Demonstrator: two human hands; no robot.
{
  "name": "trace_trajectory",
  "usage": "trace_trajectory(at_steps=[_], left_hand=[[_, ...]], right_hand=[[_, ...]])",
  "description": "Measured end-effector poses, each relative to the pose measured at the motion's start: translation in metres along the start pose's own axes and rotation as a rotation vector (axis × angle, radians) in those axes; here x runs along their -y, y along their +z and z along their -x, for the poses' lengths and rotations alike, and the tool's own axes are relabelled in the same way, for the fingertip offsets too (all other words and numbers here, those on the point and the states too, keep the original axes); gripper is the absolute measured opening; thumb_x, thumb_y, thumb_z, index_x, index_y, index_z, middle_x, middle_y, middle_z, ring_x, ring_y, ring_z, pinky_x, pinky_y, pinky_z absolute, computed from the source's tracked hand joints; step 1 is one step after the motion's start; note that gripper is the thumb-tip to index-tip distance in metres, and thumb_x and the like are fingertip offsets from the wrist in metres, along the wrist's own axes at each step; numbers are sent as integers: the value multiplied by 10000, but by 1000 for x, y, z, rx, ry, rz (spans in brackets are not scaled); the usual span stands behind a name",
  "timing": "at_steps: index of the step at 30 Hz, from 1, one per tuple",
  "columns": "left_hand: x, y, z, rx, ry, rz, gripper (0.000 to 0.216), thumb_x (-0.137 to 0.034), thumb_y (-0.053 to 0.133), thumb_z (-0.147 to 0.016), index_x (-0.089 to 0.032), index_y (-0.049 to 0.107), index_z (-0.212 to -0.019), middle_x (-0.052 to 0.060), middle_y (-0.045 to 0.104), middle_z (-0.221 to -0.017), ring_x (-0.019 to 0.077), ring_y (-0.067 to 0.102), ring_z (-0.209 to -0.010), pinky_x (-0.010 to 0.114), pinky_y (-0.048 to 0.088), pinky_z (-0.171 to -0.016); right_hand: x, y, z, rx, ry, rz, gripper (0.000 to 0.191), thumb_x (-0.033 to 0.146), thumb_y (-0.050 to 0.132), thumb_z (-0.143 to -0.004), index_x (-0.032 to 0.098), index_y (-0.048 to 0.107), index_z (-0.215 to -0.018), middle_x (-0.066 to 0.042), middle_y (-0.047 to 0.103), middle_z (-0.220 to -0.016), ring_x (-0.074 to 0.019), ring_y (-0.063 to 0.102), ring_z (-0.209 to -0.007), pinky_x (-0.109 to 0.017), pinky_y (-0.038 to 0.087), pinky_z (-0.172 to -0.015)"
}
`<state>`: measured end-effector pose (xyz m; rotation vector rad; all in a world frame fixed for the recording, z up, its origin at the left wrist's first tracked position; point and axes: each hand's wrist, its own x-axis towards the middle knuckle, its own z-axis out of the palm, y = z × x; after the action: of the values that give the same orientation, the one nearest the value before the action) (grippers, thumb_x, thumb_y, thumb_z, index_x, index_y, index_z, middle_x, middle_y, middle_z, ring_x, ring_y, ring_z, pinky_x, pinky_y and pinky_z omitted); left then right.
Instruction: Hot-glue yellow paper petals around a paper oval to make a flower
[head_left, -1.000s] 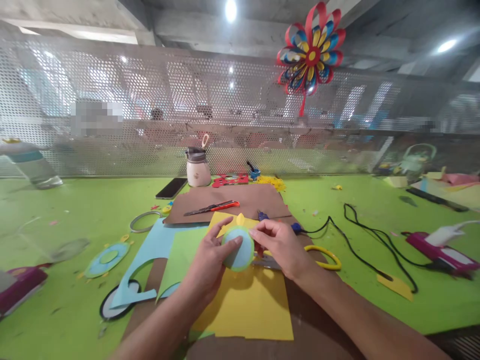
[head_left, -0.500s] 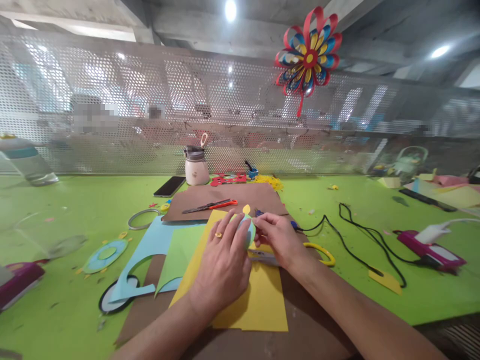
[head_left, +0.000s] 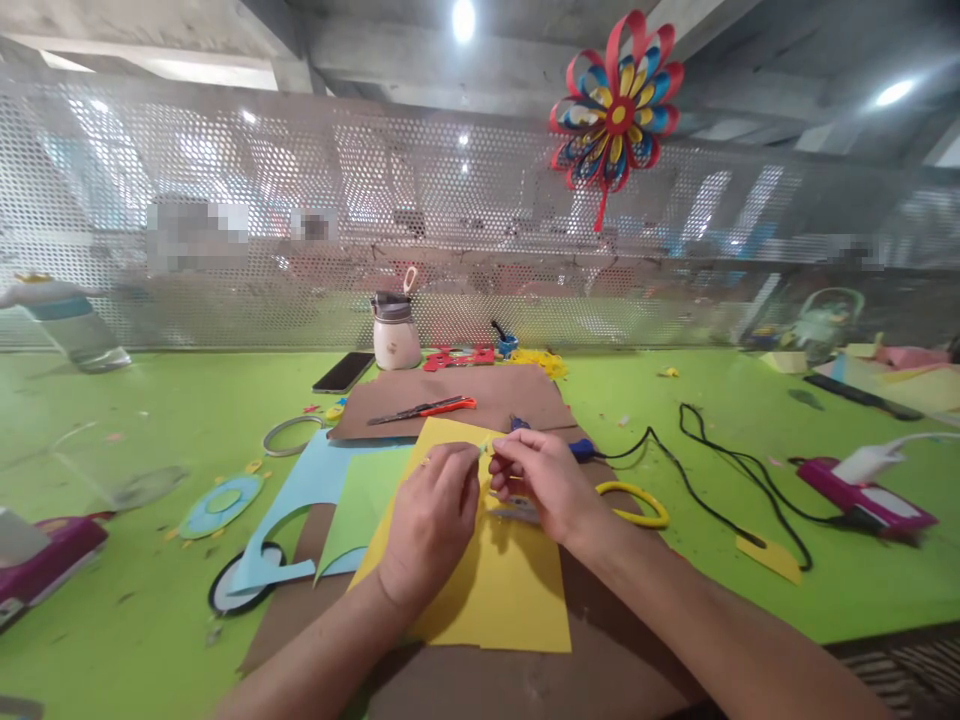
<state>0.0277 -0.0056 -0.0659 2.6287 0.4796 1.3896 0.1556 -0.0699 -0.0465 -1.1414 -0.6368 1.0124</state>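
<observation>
Over the yellow paper sheet [head_left: 517, 600], my left hand [head_left: 435, 515] is closed with its fingertips together. My right hand [head_left: 547, 480] faces it in a pinch. Between the fingertips shows a sliver of a small paper cutout [head_left: 484, 447], pale green and yellow; the rest is hidden by the fingers. Beneath my right hand lie scissors with yellow handles [head_left: 637, 505], their blades partly covered. A green sheet [head_left: 367, 500] and a light blue sheet [head_left: 300, 495] with a curved cut-out stick out left of the yellow one.
Left of the sheets lie a blue paper ring [head_left: 221, 505], a tape roll [head_left: 247, 580] and a metal ring [head_left: 292, 436]. A craft knife [head_left: 424, 409] rests on brown cardboard [head_left: 517, 390]. Behind stand a phone [head_left: 343, 372] and a cup [head_left: 396, 335]. A black cord [head_left: 731, 460] runs right.
The blue oval cutout with a yellow tip, seen broadly before, now shows only as a sliver. My left hand has curled its fingers and moved slightly left; my right fingertips have shifted left.
</observation>
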Motion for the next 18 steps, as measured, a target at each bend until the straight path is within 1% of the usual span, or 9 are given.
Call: trace_trajectory(at_steps=[2,4,6,7,8,10,12,15,18], left_hand=[[1,0,-3,-51,-222,162,147,-185,507,-828,-206,635,-898,61,669,-870,195,617,-849,308,472,-787],[3,-2,-8,-86,-521,365,94,-260,606,-764,-203,672,-800,47,690,-778,196,638,-766,281,480,-711],[6,-5,-13,-121,-818,575,157,-319,687,-683,-178,683,-754,46,702,-703,189,642,-657,262,477,-610],[8,-7,-15,-131,-931,681,204,-336,710,-654,-163,682,-758,49,706,-686,186,639,-618,259,475,-576],[9,-9,-17,-135,-1014,785,243,-342,724,-636,-148,678,-776,54,711,-684,182,639,-597,260,479,-561],[12,-12,-19,-128,-1106,974,283,-323,737,-626,-125,667,-816,70,725,-718,180,649,-603,268,501,-574],[13,-13,-21,-102,-1153,1098,268,-279,737,-635,-108,658,-826,84,733,-739,177,660,-617,268,516,-591],[12,-15,-23,-85,-1198,1170,203,-217,721,-655,-98,659,-806,89,734,-730,167,663,-612,252,518,-588],[10,-16,-25,-78,-1250,1199,145,-185,702,-668,-101,668,-781,83,727,-699,163,656,-596,247,511,-570]], right_hand=[[0,0,0,-9,6,1,201,325,682,-655,154,579,-629,9,585,-551,-92,538,-450,-196,412,-408],[0,-2,0,-25,-8,18,203,328,675,-658,157,572,-623,8,584,-557,-93,538,-454,-200,418,-410],[0,-6,-2,-46,-42,77,193,323,650,-674,163,559,-616,12,579,-559,-93,533,-452,-205,422,-410],[-1,-9,-4,-58,-70,146,188,322,629,-689,167,553,-614,16,574,-556,-95,532,-450,-208,424,-408],[-1,-13,-7,-67,-98,236,182,317,608,-702,171,549,-612,21,568,-547,-97,530,-445,-210,423,-402],[-2,-23,-14,-74,-148,430,165,291,589,-711,176,554,-597,31,553,-512,-100,517,-422,-209,407,-385],[-3,-31,-21,-68,-168,542,145,236,607,-686,175,569,-560,40,531,-456,-94,486,-387,-198,371,-365],[-4,-38,-26,-43,-154,570,146,172,633,-648,169,591,-508,40,514,-403,-84,448,-356,-192,333,-350],[-6,-38,-27,-5,-120,534,154,208,648,-661,160,608,-521,22,546,-439,-93,476,-375,-204,366,-364]])
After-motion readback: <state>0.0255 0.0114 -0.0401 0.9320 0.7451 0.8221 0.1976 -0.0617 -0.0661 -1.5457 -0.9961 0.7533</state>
